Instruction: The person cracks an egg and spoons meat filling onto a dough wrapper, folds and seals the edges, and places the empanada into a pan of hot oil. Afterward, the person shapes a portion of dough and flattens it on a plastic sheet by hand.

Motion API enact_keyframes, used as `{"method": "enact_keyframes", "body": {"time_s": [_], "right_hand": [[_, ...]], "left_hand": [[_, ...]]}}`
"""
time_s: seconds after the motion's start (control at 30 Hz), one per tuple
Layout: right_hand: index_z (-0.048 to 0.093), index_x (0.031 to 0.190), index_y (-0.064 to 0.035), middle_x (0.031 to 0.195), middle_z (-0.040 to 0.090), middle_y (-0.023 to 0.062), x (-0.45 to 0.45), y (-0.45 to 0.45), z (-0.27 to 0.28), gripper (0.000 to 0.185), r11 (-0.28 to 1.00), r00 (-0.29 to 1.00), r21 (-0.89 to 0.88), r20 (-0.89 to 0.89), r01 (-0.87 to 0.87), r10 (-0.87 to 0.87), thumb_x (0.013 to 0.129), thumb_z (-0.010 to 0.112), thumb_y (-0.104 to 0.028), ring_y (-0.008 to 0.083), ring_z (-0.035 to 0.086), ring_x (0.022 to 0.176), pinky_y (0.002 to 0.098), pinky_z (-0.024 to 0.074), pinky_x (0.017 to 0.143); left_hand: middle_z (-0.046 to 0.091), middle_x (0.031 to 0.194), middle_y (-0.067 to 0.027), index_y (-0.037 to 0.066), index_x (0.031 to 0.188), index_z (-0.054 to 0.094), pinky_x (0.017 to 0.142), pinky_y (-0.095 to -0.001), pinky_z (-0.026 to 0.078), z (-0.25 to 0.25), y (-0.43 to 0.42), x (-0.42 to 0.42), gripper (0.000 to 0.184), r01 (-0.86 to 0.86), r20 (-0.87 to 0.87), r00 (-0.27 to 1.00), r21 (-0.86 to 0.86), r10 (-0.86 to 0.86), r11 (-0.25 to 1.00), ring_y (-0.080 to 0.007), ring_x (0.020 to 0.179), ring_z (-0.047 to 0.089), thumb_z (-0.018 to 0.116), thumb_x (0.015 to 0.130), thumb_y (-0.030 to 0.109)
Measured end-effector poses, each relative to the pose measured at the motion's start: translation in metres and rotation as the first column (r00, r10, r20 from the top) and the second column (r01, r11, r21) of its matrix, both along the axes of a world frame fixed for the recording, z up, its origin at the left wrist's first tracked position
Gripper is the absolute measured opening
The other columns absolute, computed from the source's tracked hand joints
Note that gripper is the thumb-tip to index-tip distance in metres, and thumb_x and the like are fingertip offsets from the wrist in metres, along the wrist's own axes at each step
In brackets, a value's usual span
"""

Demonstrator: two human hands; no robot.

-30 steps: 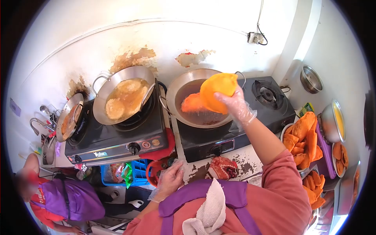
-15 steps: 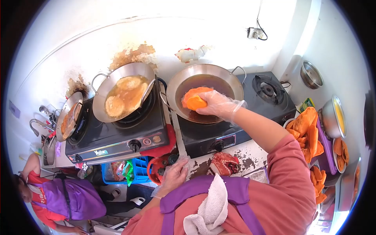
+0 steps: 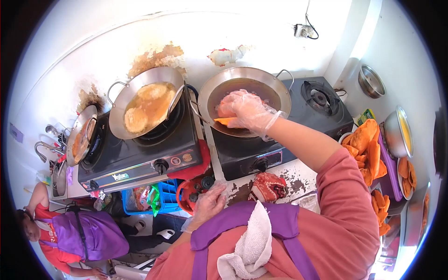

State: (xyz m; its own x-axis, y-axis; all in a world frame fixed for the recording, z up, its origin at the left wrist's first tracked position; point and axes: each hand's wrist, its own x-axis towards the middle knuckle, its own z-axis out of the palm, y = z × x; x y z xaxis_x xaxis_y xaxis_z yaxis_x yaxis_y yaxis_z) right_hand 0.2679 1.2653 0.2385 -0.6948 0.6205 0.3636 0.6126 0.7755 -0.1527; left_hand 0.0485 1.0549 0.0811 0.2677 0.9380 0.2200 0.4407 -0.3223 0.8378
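- A pan (image 3: 87,115) sits at the left end of the left stove (image 3: 133,156), with browned food inside.
- Below that stove's left end, a co-worker (image 3: 91,233) in a purple apron has one arm raised.
- Toward the left stove's right end, a second pan (image 3: 120,105) holds pale, round frying pieces (image 3: 136,120) in bubbling oil.
- Below the stove's front edge is a blue basket (image 3: 164,200) with packets in it, and just right of it a red-orange cylinder (image 3: 187,200).
- The left hand (image 3: 208,204), in a clear glove, is beside the cylinder, near the front edge of the desk (image 3: 302,171); its fingers are loosely bent and I see nothing in them.
- A third pan (image 3: 210,88), with dark oil, stands on the left burner of the right stove (image 3: 242,151).
- The orange piece (image 3: 225,121) is in this pan's near left part, mostly covered by the gloved right hand (image 3: 245,109), whose fingers and thumb close around it.
- A red patterned bundle (image 3: 263,189) lies at the desk's front edge.
- Beyond the stove's right end, more orange pieces (image 3: 365,142) are heaped beside a purple tray (image 3: 391,172).
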Motion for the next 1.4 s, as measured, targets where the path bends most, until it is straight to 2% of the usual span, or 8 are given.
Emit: {"method": "enact_keyframes", "body": {"time_s": [0.4,0.57,0.73,0.93,1.07,1.23,1.33,1.4], "right_hand": [[0.065,0.096,-0.0062,0.104,0.064,0.0105,0.051,-0.123,0.032,0.023,0.949,0.797,0.222,-0.603,0.225,-0.048,0.073,0.067,-0.001,0.0309,0.057,0.108,0.0408,0.0468,0.091],[0.063,0.109,-0.0051,0.121,0.057,0.0168,0.098,-0.227,0.008,0.029,0.888,0.788,-0.065,-0.434,0.456,-0.437,0.08,0.064,-0.005,0.0342,0.055,0.113,0.0412,0.046,0.095],[0.059,0.114,-0.004,0.118,0.059,0.0155,0.159,-0.351,0.018,0.036,0.539,0.516,0.095,-0.465,0.837,-0.719,0.078,0.064,-0.005,0.0327,0.057,0.111,0.0392,0.0472,0.094],[0.058,0.12,-0.0059,0.096,0.065,0.0081,0.236,-0.546,0.048,0.036,-0.297,-0.417,-0.299,-0.743,0.907,-0.524,0.084,0.059,-0.009,0.0126,0.062,0.084,0.0253,0.05,0.077],[0.061,0.118,-0.0116,0.105,0.066,0.0145,0.326,-0.738,-0.002,0.045,-0.779,-0.643,-0.106,-0.638,0.618,-0.424,0.074,0.065,-0.024,0.0236,0.064,0.09,0.0335,0.051,0.078],[0.059,0.115,-0.009,0.11,0.06,0.0185,0.447,-0.908,-0.18,0.056,-0.524,-0.784,-0.624,-0.253,0.58,-0.567,0.066,0.072,-0.033,0.0294,0.059,0.101,0.0359,0.0467,0.086],[0.04,0.136,-0.0021,0.116,0.059,0.0154,0.471,-0.924,-0.251,0.077,-0.686,-0.685,0.024,0.082,0.727,-0.724,0.073,0.076,-0.028,0.0327,0.052,0.108,0.041,0.0422,0.095],[0.03,0.139,0.0008,0.122,0.054,0.0182,0.455,-0.911,-0.243,0.091,-0.676,-0.697,-0.206,-0.044,0.707,-0.715,0.07,0.077,-0.037,0.0344,0.044,0.117,0.0425,0.0343,0.101]], "left_hand": [[0.062,0.117,-0.0165,0.004,0.118,0.059,0.1,-0.0356,0.044,-0.001,-0.005,0.01,0.034,0.307,0.078,0.947,0.049,-0.31,0.95,-0.0306,0.117,0.056,0.063,0.084,0.005],[0.063,0.114,-0.0181,0.0,0.112,0.062,0.097,-0.0379,0.045,-0.001,0.012,0.022,0.029,0.483,-0.07,0.874,0.224,-0.48,0.846,-0.0306,0.114,0.058,0.062,0.083,0.003],[0.064,0.111,-0.0223,-0.003,0.114,0.06,0.092,-0.038,0.048,-0.031,0.022,0.025,0.031,0.562,0.273,0.825,-0.301,-0.495,0.77,-0.0348,0.104,0.063,0.059,0.084,0.002],[0.061,0.114,-0.0241,-0.006,0.116,0.058,0.092,-0.0383,0.046,0.008,0.008,0.076,0.03,0.669,-0.036,0.741,-0.043,-0.671,0.742,-0.0363,0.107,0.06,0.054,0.087,0.003],[0.059,0.119,-0.0254,-0.008,0.117,0.056,0.1,-0.0389,0.042,0.046,-0.032,0.106,0.032,0.68,-0.149,0.731,0.092,-0.666,0.727,-0.0379,0.113,0.057,0.051,0.088,0.004],[0.058,0.12,-0.0257,-0.009,0.117,0.057,0.101,-0.0394,0.041,0.035,-0.087,0.128,0.031,0.67,-0.197,0.742,0.165,-0.641,0.724,-0.0352,0.115,0.056,0.05,0.09,0.004],[0.058,0.121,-0.0248,-0.009,0.118,0.055,0.101,-0.0397,0.041,0.032,-0.13,0.134,0.031,0.654,-0.183,0.749,0.049,-0.637,0.755,-0.0344,0.116,0.055,0.051,0.091,0.006],[0.058,0.12,-0.0243,-0.007,0.12,0.055,0.099,-0.04,0.042,0.039,-0.159,0.144,0.032,0.684,-0.273,0.715,0.084,-0.643,0.725,-0.0345,0.115,0.055,0.051,0.092,0.008]]}}
